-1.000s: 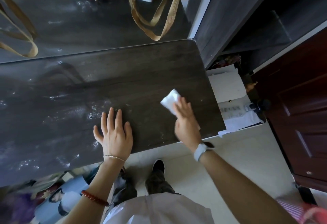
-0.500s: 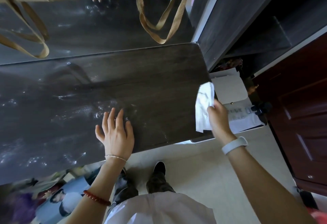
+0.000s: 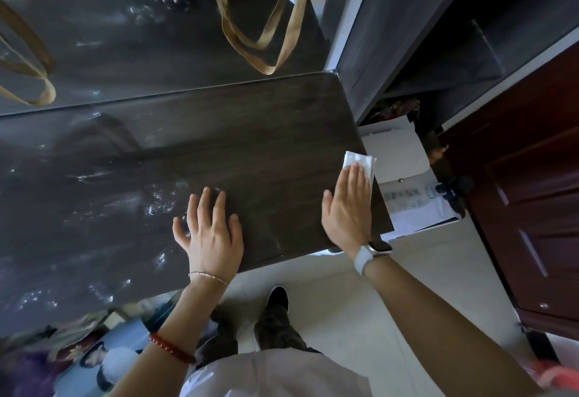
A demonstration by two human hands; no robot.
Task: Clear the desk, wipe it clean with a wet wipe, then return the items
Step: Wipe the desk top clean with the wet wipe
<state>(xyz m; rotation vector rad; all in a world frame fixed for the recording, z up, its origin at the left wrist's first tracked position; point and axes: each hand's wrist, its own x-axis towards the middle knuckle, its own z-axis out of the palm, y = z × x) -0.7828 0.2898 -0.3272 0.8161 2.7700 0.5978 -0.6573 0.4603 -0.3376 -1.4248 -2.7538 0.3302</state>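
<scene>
— Where is the wet wipe [image 3: 360, 161]?

— At the right end of the dark wooden desk [image 3: 250, 146], folded into a white pad, with its far edge poking past the desk's right edge. The right hand [image 3: 349, 208] lies flat on it, fingers straight and together, pressing it onto the surface; nothing is curled round it.

— And the other hand?

— The left hand [image 3: 210, 233] rests palm down on the desk near the front edge, fingers spread and straight, holding nothing. There is a thin chain bracelet [image 3: 208, 277] at that wrist and a red bead bracelet [image 3: 170, 349] further up the forearm. The right wrist wears a watch with a white strap [image 3: 366, 257].

— What does the desk look like?

— Streaked with pale smears and shiny patches on the left half; the right half is more even.

— Anything around it?

— A tan bag strap [image 3: 266, 48] hangs in a loop over the panel behind the desk, and another strap [image 3: 28, 80] hangs at the far left. Just beside the desk's right end, lower down, sits a white box [image 3: 398, 152] with papers. A dark red door [image 3: 532, 208] stands on the right.
</scene>
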